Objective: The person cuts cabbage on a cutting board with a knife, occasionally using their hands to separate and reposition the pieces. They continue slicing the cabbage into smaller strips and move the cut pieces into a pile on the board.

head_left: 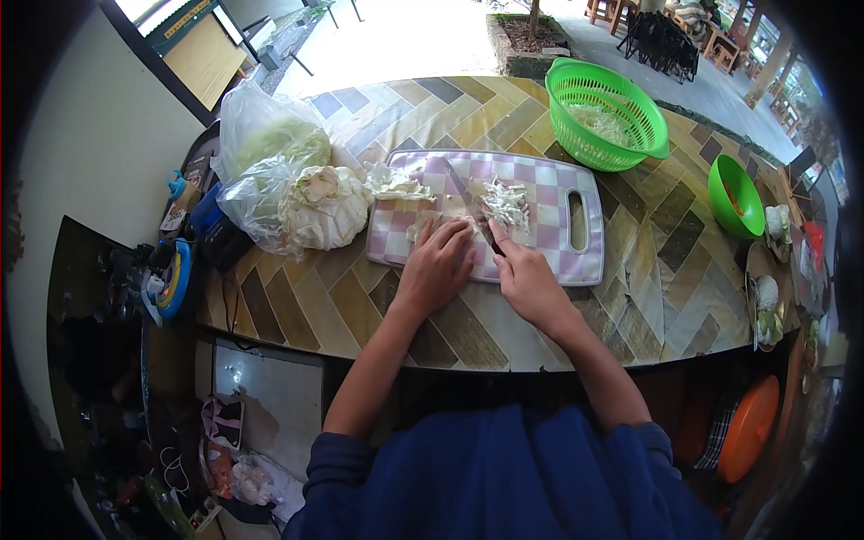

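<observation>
My right hand (529,283) grips a kitchen knife (462,189) by its dark handle, the blade slanting away to the upper left over a pink-and-white checked cutting board (553,171). Beside the blade, my left hand (436,268) has its fingers bent down on a pale piece of cabbage (461,223), mostly hidden beneath them. Shredded cabbage (507,205) is heaped right of the knife. Loose cabbage leaves (396,185) lie at the board's upper left. A cabbage head (326,207) sits just left of the board, against a clear plastic bag (261,135).
A green colander (562,108) holding shredded cabbage stands at the back right. Further right is a green bowl (731,211) with orange bits inside. More vegetables (768,306) line the table's right edge. A blue-rimmed roll of tape (174,281) and dark items crowd the left.
</observation>
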Motion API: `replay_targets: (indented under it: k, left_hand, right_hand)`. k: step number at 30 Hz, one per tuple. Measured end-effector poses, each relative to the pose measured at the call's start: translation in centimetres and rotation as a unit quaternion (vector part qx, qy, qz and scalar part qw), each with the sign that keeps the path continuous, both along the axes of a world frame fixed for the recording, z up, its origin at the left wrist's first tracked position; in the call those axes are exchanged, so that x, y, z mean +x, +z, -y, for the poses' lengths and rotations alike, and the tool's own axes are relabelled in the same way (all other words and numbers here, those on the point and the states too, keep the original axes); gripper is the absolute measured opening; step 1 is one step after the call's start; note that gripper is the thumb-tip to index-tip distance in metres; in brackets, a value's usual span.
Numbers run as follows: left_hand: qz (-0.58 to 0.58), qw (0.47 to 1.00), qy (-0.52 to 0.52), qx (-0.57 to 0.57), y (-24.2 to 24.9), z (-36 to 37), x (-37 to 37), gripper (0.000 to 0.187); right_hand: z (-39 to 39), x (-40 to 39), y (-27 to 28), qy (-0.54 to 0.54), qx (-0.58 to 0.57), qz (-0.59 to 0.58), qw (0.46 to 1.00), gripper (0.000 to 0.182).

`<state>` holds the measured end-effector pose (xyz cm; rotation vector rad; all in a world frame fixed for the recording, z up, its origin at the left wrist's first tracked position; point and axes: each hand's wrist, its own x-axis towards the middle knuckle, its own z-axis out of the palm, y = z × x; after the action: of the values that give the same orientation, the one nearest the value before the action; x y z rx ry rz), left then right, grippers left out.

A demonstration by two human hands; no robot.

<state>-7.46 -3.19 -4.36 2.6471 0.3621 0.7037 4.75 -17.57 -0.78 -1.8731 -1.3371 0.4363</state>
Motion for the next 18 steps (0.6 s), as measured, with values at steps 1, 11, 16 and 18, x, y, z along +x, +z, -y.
replay_targets:
  k: [1, 11, 16, 18]
  left_hand:
    - [0.002, 1.0, -0.001, 0.0, 0.1, 0.0, 0.0, 0.033]
    - [0.014, 1.0, -0.001, -0.011, 0.4, 0.2, 0.1, 0.031]
    - [0.002, 1.0, -0.001, -0.016, 0.5, 0.0, 0.2, 0.03]
    - [0.008, 1.0, -0.004, -0.014, 0.4, 0.0, 0.2, 0.03]
  right_hand:
    - [0.3, -0.2, 0.1, -0.001, -0.006, -0.001, 1.0, 0.055]
    - [3.2, -3.3, 0.8, -0.038, -0.08, 0.048, 0.995, 0.055]
    - [3.3, -2.9, 1.9, -0.043, -0.082, 0.045, 0.995, 0.054]
    - [3.3, -2.9, 1.7, -0.031, -0.079, 0.048, 0.995, 0.054]
